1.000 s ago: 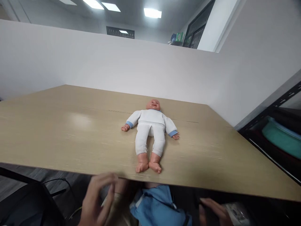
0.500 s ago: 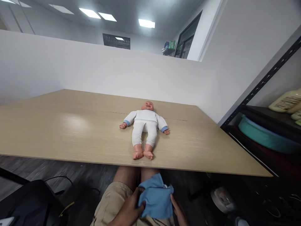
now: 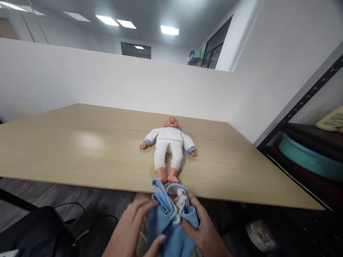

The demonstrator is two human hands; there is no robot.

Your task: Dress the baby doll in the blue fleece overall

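Observation:
A small blue cloth garment point(image 3: 171, 235) with a white printed patch and loose folds at its top is held in front of my lap, at the table's near edge. My left hand point(image 3: 136, 228) grips its left side, and my right hand point(image 3: 200, 228) has its upper right part between thumb and fingers. Just beyond the garment a baby doll point(image 3: 168, 142) lies on its back, feet toward me. It wears a white top with blue cuffs and white trousers; its arms are spread. The garment's top edge overlaps the doll's feet in view; whether they touch I cannot tell.
The doll lies on a wooden table point(image 3: 107, 160) with a white partition point(image 3: 134, 85) behind it. To the right, a dark shelf holds a teal basin point(image 3: 308, 157) and a pale yellow bottle point(image 3: 332, 120). A black chair point(image 3: 40, 232) stands low on the left.
Both hands have raised the blue garment from my lap toward the table edge, and its folded top and white patch now show. The doll has stayed put; the view has shifted slightly.

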